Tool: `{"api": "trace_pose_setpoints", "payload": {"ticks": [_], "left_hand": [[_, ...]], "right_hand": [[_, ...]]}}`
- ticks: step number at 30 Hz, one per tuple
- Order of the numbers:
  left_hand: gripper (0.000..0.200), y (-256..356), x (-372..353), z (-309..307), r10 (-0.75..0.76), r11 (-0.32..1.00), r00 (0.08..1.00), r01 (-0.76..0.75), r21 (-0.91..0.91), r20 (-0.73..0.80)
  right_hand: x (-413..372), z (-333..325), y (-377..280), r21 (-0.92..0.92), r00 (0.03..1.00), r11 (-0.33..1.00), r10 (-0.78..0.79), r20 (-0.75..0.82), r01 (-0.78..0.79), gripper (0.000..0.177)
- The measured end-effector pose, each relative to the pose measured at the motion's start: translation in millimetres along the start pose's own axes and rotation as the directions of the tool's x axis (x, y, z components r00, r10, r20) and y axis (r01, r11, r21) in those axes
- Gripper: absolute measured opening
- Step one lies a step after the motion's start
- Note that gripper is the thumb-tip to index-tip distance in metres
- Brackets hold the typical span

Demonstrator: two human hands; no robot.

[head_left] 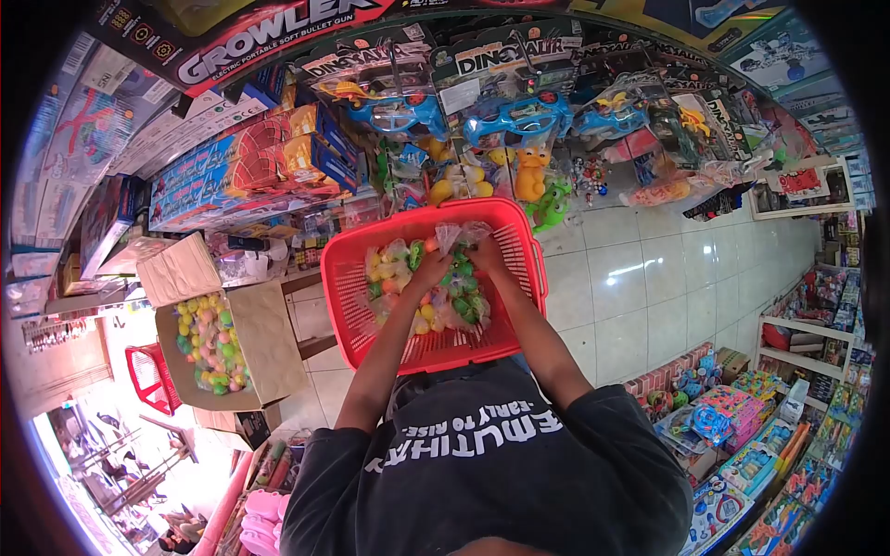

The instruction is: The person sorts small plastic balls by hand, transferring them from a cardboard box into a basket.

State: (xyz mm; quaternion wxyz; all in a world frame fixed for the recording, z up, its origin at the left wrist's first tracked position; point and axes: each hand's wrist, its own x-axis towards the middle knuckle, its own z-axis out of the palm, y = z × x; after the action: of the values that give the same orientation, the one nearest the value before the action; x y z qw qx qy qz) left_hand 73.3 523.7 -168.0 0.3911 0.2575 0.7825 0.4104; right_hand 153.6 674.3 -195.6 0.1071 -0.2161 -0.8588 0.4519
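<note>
A red plastic basket with slotted sides sits right in front of my body. Inside it lie several small colourful toys, yellow, orange and green, many in clear wrapping. My left hand is over the middle of the basket, its fingers closed at a clear plastic bag. To its right, my right hand reaches in near the basket's far side. Its fingers are bent in by more clear wrapping, and what they hold is too small to make out.
An open cardboard box of colourful balls stands on the left, near another red basket. Packaged dinosaur toys line the far side, with boxed toys to their left. Tiled floor and stocked shelves are on the right.
</note>
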Motion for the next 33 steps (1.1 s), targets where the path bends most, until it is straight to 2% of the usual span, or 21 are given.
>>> {"api": "trace_pose_setpoints", "payload": {"ticks": [2,4,5,7,8,10,11,13,14,16,17,18,19,23,26,28,30,31,32,33], "left_hand": [[0.033,-1,1,-2,-0.038,0.999,0.999,0.038,-0.008,0.023],[0.032,-2,1,-2,-0.074,0.997,0.996,0.075,-0.016,0.046],[0.032,-2,0,-1,-0.069,0.996,0.997,0.07,-0.048,0.032],[0.032,-5,1,0,-0.062,0.995,0.998,0.063,-0.08,0.02],[0.032,-7,1,0,-0.056,0.995,0.998,0.058,-0.075,0.029],[0.032,-12,3,2,-0.044,0.997,0.998,0.047,-0.069,0.043],[0.033,-14,5,3,-0.029,0.999,0.999,0.03,-0.044,0.039],[0.033,-12,6,2,-0.006,1.0,0.999,0.007,-0.019,0.035],[0.033,-11,6,1,-0.01,1.0,0.999,0.011,-0.025,0.045],[0.034,-9,4,1,-0.009,1.0,0.998,0.011,-0.028,0.06],[0.034,-8,2,2,0.063,0.995,0.998,-0.062,-0.083,0.011],[0.034,-8,0,2,0.131,0.981,0.99,-0.136,-0.135,-0.041],[0.034,-6,-2,1,0.134,0.981,0.99,-0.138,-0.135,-0.038],[0.03,0,-7,-5,0.114,0.973,0.993,-0.116,-0.199,-0.02],[0.029,8,-13,-3,0.101,0.958,0.995,-0.099,-0.271,-0.006],[0.028,19,-17,-1,0.093,0.941,0.996,-0.089,-0.326,-0.001],[0.026,34,-22,2,0.045,0.878,0.999,-0.03,-0.477,0.02],[0.026,49,-28,0,0.045,0.878,0.999,-0.027,-0.479,0.025],[0.032,68,-35,-4,0.037,0.842,0.995,0.019,-0.539,0.092],[0.038,77,-37,-5,0.033,0.803,0.987,0.069,-0.592,0.159]], "right_hand": [[1,-2,-7,-0.031,1.0,1.0,-0.002,-0.007,0.002,0.038],[3,3,0,-0.053,0.936,0.962,0.271,0.223,-0.266,0.045],[3,5,3,-0.052,0.936,0.962,0.271,0.223,-0.266,0.045],[2,8,8,-0.036,0.976,0.989,0.148,0.16,-0.144,0.047],[2,9,11,-0.037,0.976,0.989,0.15,0.155,-0.146,0.047],[2,7,10,-0.219,0.945,0.958,0.235,0.226,-0.186,0.05],[1,8,8,-0.22,0.947,0.957,0.236,0.219,-0.188,0.05],[-2,15,15,-0.275,1.0,0.961,0.022,0.019,-0.016,0.048],[-1,15,19,-0.276,1.0,0.961,0.021,0.014,-0.016,0.048],[0,6,11,-0.119,0.957,0.977,0.199,0.209,-0.177,0.052],[-2,1,6,-0.119,0.958,0.977,0.2,0.204,-0.178,0.052],[-5,-11,-11,-0.002,0.962,0.977,0.211,0.171,-0.213,0.054],[-8,-16,-17,0.115,0.964,0.964,0.225,0.139,-0.241,0.056],[-15,-8,8,0.027,0.984,0.984,0.177,0.033,-0.177,0.06],[-32,-35,-32,0.091,0.963,0.962,0.248,0.102,-0.257,0.06],[-41,-57,-64,0.181,0.899,0.937,0.212,0.384,-0.299,0.06],[-48,-59,-73,0.218,0.89,0.935,0.167,0.425,-0.279,0.061],[-51,-58,-74,0.256,0.879,0.932,0.114,0.463,-0.256,0.062],[-53,-56,-72,0.254,0.879,0.932,0.119,0.461,-0.26,0.062],[-54,-53,-72,0.201,0.92,0.965,0.08,0.384,-0.168,0.063]]}}
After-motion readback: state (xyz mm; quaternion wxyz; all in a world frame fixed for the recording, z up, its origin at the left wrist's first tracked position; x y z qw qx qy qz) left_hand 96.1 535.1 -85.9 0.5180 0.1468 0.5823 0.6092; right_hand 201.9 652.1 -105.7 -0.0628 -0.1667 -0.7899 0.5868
